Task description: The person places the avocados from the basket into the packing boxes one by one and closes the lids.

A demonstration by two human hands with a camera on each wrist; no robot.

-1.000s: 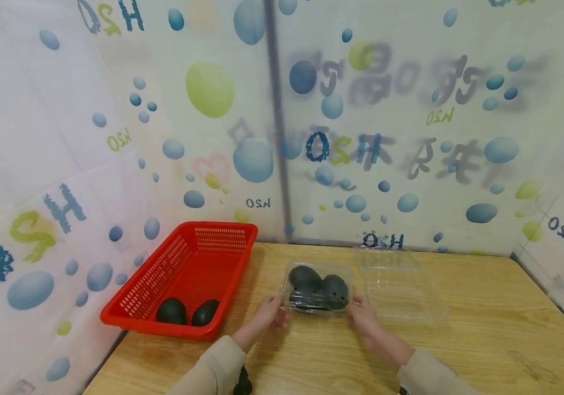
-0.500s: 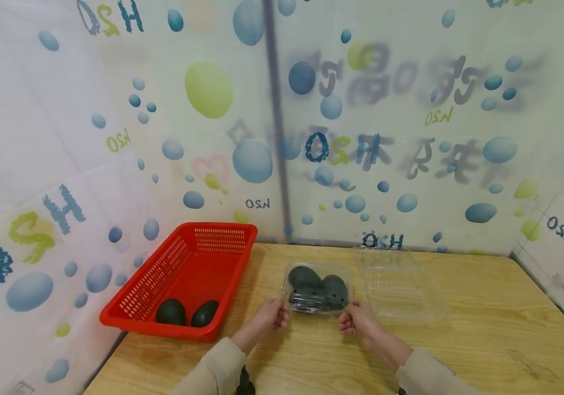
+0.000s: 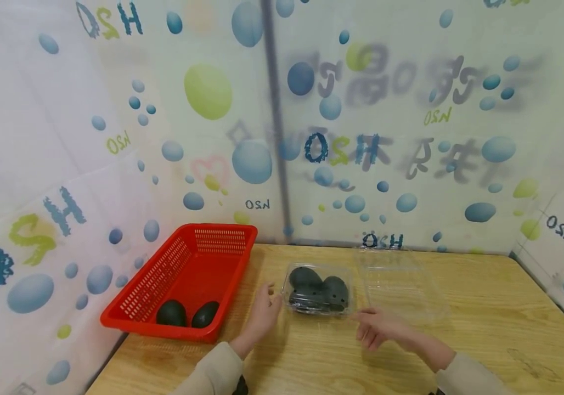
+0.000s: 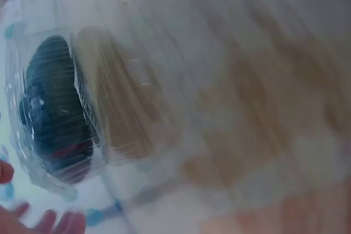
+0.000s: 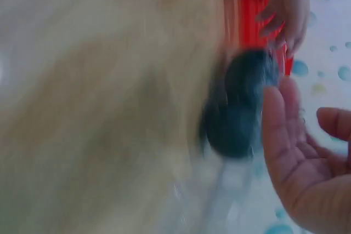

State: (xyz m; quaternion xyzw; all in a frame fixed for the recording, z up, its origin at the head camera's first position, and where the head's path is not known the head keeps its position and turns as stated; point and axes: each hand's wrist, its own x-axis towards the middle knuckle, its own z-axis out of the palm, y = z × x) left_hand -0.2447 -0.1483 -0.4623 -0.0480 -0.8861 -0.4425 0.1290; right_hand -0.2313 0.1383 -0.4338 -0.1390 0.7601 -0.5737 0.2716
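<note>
A clear plastic clamshell box (image 3: pixel 317 314) lies on the table with dark green avocados (image 3: pixel 336 291) inside, and its lid looks closed. To its left is my left hand (image 3: pixel 264 311), fingers loose and holding nothing; whether a fingertip touches the box cannot be told. My right hand (image 3: pixel 383 329) lies off the box's front right corner, fingers loosely bent and nothing in them. In the right wrist view, the right hand (image 5: pixel 307 163) shows a bare palm beside the blurred avocados (image 5: pixel 238 105). Fingers of the left hand (image 4: pixel 41 223) show below the box in the left wrist view.
A red plastic basket (image 3: pixel 235 285) stands at the left of the wooden table (image 3: pixel 311 362), with two avocados (image 3: pixel 170 312) at its near end. Right of the box lies another clear plastic container (image 3: pixel 400 285). A patterned curtain (image 3: pixel 385 109) rises behind the table.
Both hands were at the box's front corners with fingers curled. The right hand has since drawn away to the right, and the left has loosened its fingers. The box has hardly moved.
</note>
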